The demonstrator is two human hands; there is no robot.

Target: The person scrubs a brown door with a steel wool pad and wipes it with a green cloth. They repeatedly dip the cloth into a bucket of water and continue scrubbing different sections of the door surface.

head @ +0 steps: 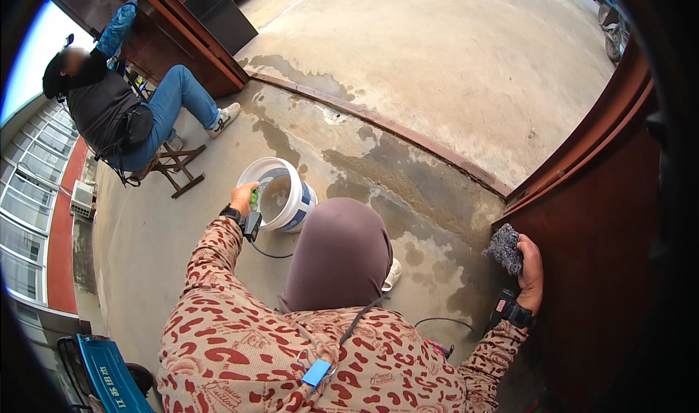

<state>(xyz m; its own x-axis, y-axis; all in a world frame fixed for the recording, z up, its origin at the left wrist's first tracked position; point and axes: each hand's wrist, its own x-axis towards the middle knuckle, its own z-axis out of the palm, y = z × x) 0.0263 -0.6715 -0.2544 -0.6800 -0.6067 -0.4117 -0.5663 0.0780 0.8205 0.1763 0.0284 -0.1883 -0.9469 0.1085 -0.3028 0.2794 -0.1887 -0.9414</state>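
Note:
My left hand (pixel 244 195) is at the near left rim of a white plastic bucket (pixel 307 201) with blue printing. Its fingers close on a small green object (pixel 254 199), partly hidden, whose kind I cannot make out. Murky water (pixel 274 194) stands in the bucket. Over on the right, my right hand (pixel 531 271) grips a grey shaggy scrubbing pad (pixel 505 250). The pad is close to a dark red metal door (pixel 590 260); whether it touches the door I cannot tell. Both my wrists carry black strapped devices.
Another person (pixel 117 107) sits on a wooden folding stool (pixel 180 170) at the left, one hand on another dark red door leaf (pixel 164 36). A raised metal threshold (pixel 382 119) crosses the concrete floor, which has wet patches (pixel 382 159). A blue vehicle (pixel 112 377) stands lower left.

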